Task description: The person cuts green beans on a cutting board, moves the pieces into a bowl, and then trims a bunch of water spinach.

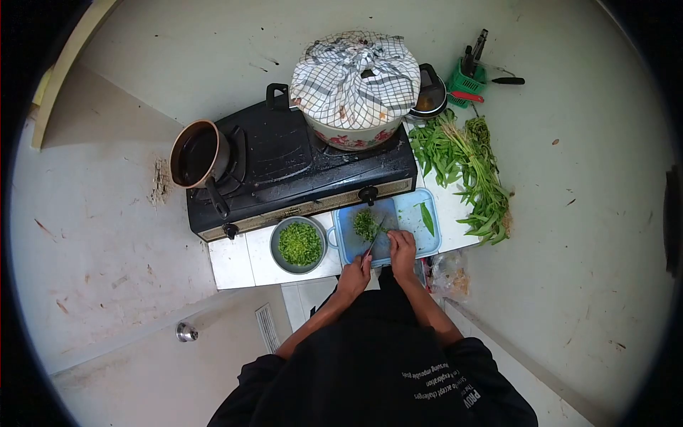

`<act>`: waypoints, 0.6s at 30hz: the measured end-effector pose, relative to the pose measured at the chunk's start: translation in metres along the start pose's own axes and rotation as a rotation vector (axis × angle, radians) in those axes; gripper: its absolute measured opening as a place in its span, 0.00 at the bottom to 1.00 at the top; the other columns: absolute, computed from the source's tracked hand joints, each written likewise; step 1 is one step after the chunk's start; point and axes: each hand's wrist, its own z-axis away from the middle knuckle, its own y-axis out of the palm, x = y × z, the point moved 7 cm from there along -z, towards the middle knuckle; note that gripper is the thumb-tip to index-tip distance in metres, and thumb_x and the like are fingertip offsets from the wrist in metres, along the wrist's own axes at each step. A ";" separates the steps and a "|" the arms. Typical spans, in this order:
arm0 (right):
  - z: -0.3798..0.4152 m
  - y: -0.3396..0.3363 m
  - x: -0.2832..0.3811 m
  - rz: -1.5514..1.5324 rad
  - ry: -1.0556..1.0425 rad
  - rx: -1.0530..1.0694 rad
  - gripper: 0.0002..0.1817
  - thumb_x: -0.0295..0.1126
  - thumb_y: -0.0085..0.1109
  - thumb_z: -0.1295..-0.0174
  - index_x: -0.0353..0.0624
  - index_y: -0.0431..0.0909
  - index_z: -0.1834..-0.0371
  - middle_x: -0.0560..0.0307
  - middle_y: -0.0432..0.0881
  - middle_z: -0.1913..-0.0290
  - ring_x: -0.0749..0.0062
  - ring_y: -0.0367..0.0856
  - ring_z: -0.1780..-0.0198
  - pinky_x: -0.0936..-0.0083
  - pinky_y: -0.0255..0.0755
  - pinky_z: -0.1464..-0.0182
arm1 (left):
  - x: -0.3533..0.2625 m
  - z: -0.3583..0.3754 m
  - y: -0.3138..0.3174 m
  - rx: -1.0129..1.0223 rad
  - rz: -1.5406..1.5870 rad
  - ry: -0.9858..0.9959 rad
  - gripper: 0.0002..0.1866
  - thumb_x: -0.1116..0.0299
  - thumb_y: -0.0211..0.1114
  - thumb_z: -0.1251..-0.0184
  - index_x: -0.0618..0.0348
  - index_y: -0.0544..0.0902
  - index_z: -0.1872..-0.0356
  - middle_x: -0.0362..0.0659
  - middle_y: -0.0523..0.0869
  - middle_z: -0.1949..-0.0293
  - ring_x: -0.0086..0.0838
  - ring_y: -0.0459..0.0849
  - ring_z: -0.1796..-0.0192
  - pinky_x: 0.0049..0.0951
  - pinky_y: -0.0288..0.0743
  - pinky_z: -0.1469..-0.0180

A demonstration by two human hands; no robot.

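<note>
A light blue cutting board (430,246) lies on the white tiled counter in front of me. My left hand (353,278) is closed around the handle of a knife (373,238), its blade pointing away over the board. To its right, my right hand (403,250) has its fingers bent together at the blade, pinching what looks like a bit of green leaf, mostly hidden. Chopped greens (366,224) are heaped by the blade. One long whole leaf (427,219) rests on the board's right side. Left of the board stands a grey bowl (276,258) filled with finely chopped greens (299,243).
Behind the board is a black gas stove (284,174) bearing a saucepan (200,153) and a big pot (353,136) under a checked cloth (356,82). Leafy stems (466,171) lie at the right. A green basket (466,82) holds utensils by the wall.
</note>
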 end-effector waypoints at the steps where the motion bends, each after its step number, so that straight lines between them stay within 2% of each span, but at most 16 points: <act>1: 0.000 0.000 0.000 0.013 0.007 0.002 0.07 0.18 0.61 0.40 0.35 0.85 0.60 0.48 0.82 0.60 0.52 0.80 0.55 0.63 0.75 0.51 | -0.002 0.002 0.001 -0.001 0.003 0.020 0.23 0.50 0.49 0.20 0.64 0.78 0.51 0.67 0.84 0.70 0.67 0.83 0.62 0.62 0.75 0.59; 11: 0.001 0.002 0.000 -0.008 0.019 -0.007 0.08 0.17 0.60 0.40 0.34 0.84 0.59 0.46 0.80 0.59 0.50 0.80 0.54 0.62 0.75 0.51 | -0.010 0.003 0.006 0.036 -0.049 0.011 0.25 0.49 0.49 0.21 0.64 0.78 0.51 0.69 0.84 0.68 0.69 0.82 0.59 0.63 0.74 0.55; 14: 0.003 0.002 0.001 0.024 -0.050 -0.001 0.10 0.16 0.59 0.41 0.34 0.84 0.58 0.46 0.80 0.58 0.50 0.79 0.54 0.62 0.75 0.51 | -0.017 -0.004 0.006 -0.072 -0.093 0.069 0.23 0.51 0.50 0.21 0.66 0.78 0.55 0.68 0.84 0.69 0.68 0.83 0.62 0.62 0.76 0.57; 18: 0.003 -0.002 0.005 0.023 -0.089 0.014 0.12 0.14 0.57 0.43 0.34 0.84 0.57 0.46 0.81 0.58 0.50 0.79 0.53 0.61 0.75 0.50 | -0.004 -0.007 0.006 -0.010 0.001 0.008 0.24 0.50 0.49 0.21 0.66 0.78 0.53 0.69 0.84 0.67 0.68 0.83 0.58 0.63 0.75 0.55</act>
